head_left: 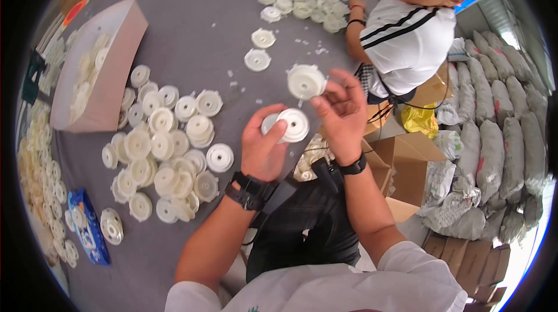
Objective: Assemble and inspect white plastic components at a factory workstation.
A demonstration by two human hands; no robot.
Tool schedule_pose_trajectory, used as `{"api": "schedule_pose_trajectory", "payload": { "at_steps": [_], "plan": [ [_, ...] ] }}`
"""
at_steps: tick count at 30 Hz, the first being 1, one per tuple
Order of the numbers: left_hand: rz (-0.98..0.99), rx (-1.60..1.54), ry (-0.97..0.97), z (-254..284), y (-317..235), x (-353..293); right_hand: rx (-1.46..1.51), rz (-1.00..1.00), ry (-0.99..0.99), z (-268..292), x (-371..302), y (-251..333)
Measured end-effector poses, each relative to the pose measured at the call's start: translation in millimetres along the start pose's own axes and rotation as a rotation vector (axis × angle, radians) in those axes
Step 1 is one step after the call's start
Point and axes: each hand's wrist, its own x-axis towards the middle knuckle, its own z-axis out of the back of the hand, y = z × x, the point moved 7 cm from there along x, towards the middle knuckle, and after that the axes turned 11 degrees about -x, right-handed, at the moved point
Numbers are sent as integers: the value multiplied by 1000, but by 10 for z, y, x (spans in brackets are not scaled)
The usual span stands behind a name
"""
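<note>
left hand (261,150): one, bare, over the near edge of the surface (192,39); thumb laid on top and fingers bent beneath, pinching a white round disc (297,126) with a dark centre hole; a second pale disc (269,122) partly hidden under the thumb, overlapping the first.

right hand (344,115): one, raised just beside the left; thumb and forefinger pinching the lower right edge of a tabbed disc (306,82), remaining fingers loosely curled and apart.

discs in hand: three visible, the tabbed one above the other two and near them.

wristbands: black, one on the left wrist (250,190), one on the right (353,165).

heap of discs (165,155): white to cream, many, overlapping, on the grey surface left of the left hand.

tray (127,59): pale, high-walled, discs inside, behind the heap.

packet (87,228): blue, near the left rim of the view.

far pile (302,1): similar discs, beside a co-worker (407,45) in a white striped top.

sacks (491,143): pale, stacked at right.
</note>
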Motion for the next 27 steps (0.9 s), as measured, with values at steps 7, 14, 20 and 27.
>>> {"api": "schedule_pose_trajectory", "payload": {
  "at_steps": [7,14,20,27],
  "plan": [
    [-43,46,3,96,-44,-35,-425,97,-45,179,75,-53],
    [-25,26,-19,61,-22,-65,-1471,-136,491,636,-86,-249],
    [-31,49,-6,135,-11,-48,-1004,-153,380,384,35,-290],
    [-34,-27,37,49,-46,16,-600,70,591,-212,-49,89]
  ]
}}
